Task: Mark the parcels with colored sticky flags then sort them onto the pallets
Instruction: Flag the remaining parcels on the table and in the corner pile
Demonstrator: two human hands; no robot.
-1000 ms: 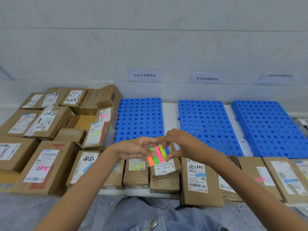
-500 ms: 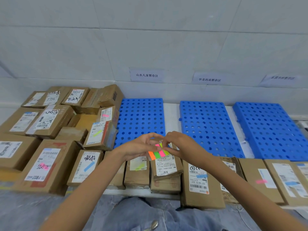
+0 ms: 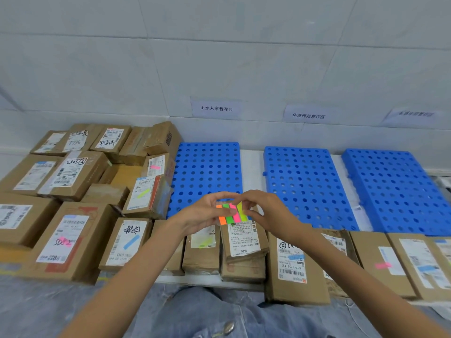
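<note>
Lifted a little since a second ago, the pad of sticky flags [image 3: 231,214] now sits higher between my hands, tilted back so its orange, green, pink and yellow strips face the camera. Fingers [image 3: 220,201] of my left hand [image 3: 200,215] are closed on the pad from the left and behind; the fingers [image 3: 246,203] of my right hand [image 3: 271,213] pinch at the yellow strip on the pad's right edge, which stands up slightly from the others. I judge a flag is being peeled, not yet free.

Directly beneath the pad lies a small parcel [image 3: 244,237] with a white label and no flag that I can see, stacked on another box; it looks like the next one to mark. Beside it, the parcel with the yellow flag [image 3: 202,247] is already done, as are several in the pile at left [image 3: 66,240] and the row at right [image 3: 380,262].

Beyond my hands, three blue pallets [image 3: 305,181] lie bare along the wall under paper signs [image 3: 216,109], so sorting has not begun.
</note>
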